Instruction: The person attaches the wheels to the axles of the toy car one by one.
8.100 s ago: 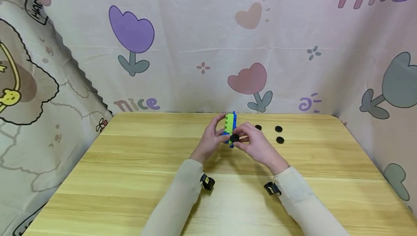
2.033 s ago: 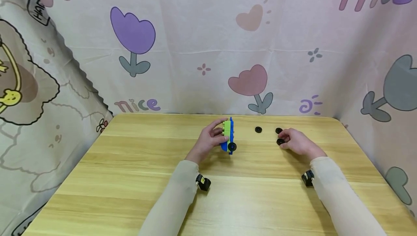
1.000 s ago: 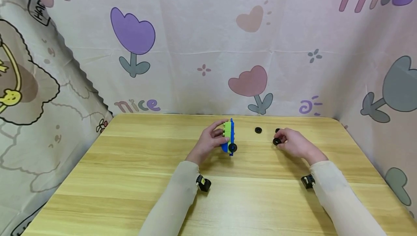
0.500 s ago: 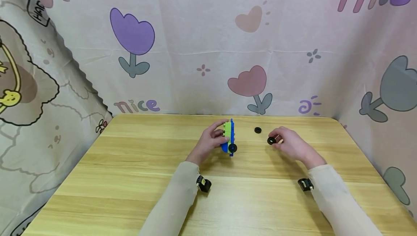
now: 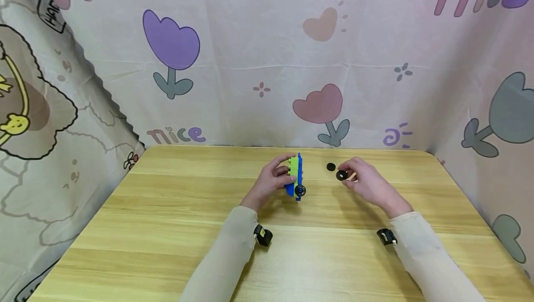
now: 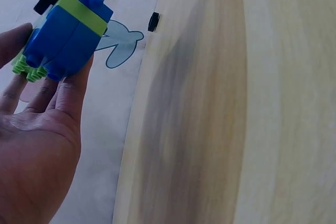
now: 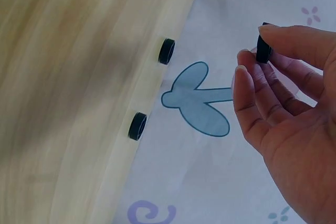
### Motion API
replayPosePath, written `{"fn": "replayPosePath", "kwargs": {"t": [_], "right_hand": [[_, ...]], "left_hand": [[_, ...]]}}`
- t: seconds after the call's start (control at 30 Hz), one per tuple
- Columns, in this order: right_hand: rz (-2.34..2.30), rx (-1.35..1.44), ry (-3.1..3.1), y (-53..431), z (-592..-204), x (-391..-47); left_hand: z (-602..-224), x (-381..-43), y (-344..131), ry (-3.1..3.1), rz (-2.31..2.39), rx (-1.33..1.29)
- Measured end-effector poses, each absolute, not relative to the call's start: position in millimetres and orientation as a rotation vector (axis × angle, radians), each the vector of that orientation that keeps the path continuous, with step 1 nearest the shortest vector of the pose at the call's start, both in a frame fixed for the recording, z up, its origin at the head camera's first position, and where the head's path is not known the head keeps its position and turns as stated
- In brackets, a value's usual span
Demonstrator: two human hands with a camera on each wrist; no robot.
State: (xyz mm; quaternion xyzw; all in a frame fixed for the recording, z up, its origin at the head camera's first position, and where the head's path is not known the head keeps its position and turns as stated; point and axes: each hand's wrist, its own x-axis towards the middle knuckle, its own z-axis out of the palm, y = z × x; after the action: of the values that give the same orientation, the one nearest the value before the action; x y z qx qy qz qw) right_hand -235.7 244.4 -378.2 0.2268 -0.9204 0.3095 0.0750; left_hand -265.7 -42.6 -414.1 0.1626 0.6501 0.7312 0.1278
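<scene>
My left hand [image 5: 267, 182] grips a toy car of blue and lime-green building blocks [image 5: 294, 172], held on end with its studs facing left. One black wheel [image 5: 300, 190] sits on the side of the car at its near end. In the left wrist view, my thumb and fingers hold the toy car [image 6: 68, 30] from either side. My right hand [image 5: 367, 182] pinches another black wheel [image 5: 341, 175] between thumb and fingertips, a short way right of the car. The right wrist view shows this pinched wheel [image 7: 263, 45] edge-on.
Two loose black wheels lie on the wooden table near its far edge: a left wheel [image 5: 331, 166] and another wheel [image 7: 137, 126], hidden behind my right hand in the head view. A printed cloth [image 5: 233, 61] hangs right behind the table [image 5: 167, 228].
Earlier my hands had a wheel against the car; it now sits on it. My right hand has since picked up another wheel and carried it left. My left hand has barely moved.
</scene>
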Motion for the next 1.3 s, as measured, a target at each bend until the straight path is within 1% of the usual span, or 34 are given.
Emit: {"fn": "replayPosePath", "kwargs": {"t": [0.47, 0.8, 1.3], "right_hand": [[0.981, 0.694, -2.723, 230, -376, -234], [1.013, 0.748, -2.664, 216, -368, -230], [0.970, 0.755, -2.658, 206, -356, -226]], "left_hand": [[-414, -263, -43, 1.924, 2.086, 0.485], [-416, -263, -42, 1.899, 2.103, 0.501], [-414, -260, -38, 1.883, 2.097, 0.507]]}}
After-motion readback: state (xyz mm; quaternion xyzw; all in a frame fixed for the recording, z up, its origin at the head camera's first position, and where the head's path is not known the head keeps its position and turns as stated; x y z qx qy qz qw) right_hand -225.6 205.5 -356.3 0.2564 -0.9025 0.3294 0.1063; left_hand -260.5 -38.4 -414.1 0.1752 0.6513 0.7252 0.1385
